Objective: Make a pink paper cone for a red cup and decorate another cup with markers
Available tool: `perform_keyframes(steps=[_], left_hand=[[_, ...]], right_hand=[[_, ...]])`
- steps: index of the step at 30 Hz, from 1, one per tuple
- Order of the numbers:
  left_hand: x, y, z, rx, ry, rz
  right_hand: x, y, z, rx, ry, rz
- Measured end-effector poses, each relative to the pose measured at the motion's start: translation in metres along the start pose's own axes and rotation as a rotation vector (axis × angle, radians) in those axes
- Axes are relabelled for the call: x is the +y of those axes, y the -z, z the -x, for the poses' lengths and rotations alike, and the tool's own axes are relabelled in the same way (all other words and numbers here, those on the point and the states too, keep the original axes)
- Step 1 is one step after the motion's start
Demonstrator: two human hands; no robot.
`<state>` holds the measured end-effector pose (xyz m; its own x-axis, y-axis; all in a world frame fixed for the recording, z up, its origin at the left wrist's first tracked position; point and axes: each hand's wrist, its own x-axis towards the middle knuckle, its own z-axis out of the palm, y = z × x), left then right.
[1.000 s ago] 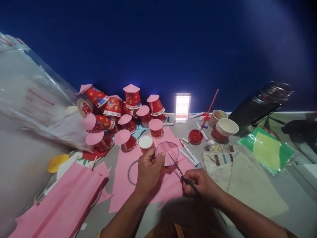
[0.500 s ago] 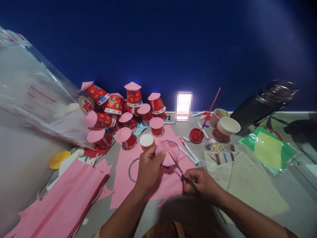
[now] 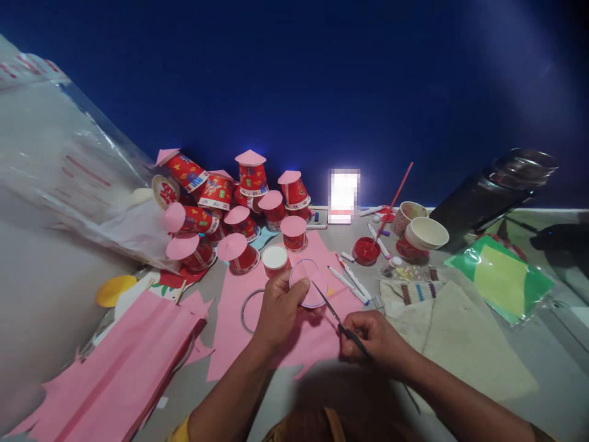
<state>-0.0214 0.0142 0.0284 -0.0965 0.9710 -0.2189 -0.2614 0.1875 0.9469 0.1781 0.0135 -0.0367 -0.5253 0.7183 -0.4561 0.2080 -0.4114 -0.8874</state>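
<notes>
My left hand (image 3: 281, 307) pinches a round pink paper disc (image 3: 309, 273) with a dark outline along its rim, thumb on top. My right hand (image 3: 372, 336) is closed round the black handles of the scissors (image 3: 329, 307), whose blades point up and left to the disc's right part. Below the disc lies a large pink sheet (image 3: 230, 344) on the grey table, and a grey ring (image 3: 243, 313) rests on it left of my left hand. A cup with a white top (image 3: 275, 257) stands just behind my left hand.
Red cups with pink paper tops (image 3: 238, 253) are grouped at the back left. Markers (image 3: 352, 279), a red paint dish (image 3: 367, 251) with a stick, stacked cups (image 3: 426, 234) and a black flask (image 3: 488, 190) are to the right. Folded pink paper (image 3: 110, 368) lies front left.
The disc has turned and tilted a little in my left hand, its outline looking narrower. My right hand with the scissors has barely moved. The whole view has shifted slightly.
</notes>
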Motion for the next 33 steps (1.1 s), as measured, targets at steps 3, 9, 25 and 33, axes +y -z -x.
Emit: perform_keyframes(steps=[3,9,25,33], left_hand=[[-0.001,0.0,-0.001,0.0,0.003,0.0],[-0.003,0.0,0.0,0.013,0.037,0.04],[-0.01,0.003,-0.001,-0.037,0.16,0.231],[-0.009,0.007,-0.002,-0.069,0.165,0.276]], right_hand=[[0.001,0.0,0.0,-0.006,0.019,0.002],[0.001,0.0,0.001,-0.018,0.024,-0.006],[0.001,0.0,0.002,-0.007,0.067,0.064],[-0.002,0.0,0.004,0.007,0.061,0.147]])
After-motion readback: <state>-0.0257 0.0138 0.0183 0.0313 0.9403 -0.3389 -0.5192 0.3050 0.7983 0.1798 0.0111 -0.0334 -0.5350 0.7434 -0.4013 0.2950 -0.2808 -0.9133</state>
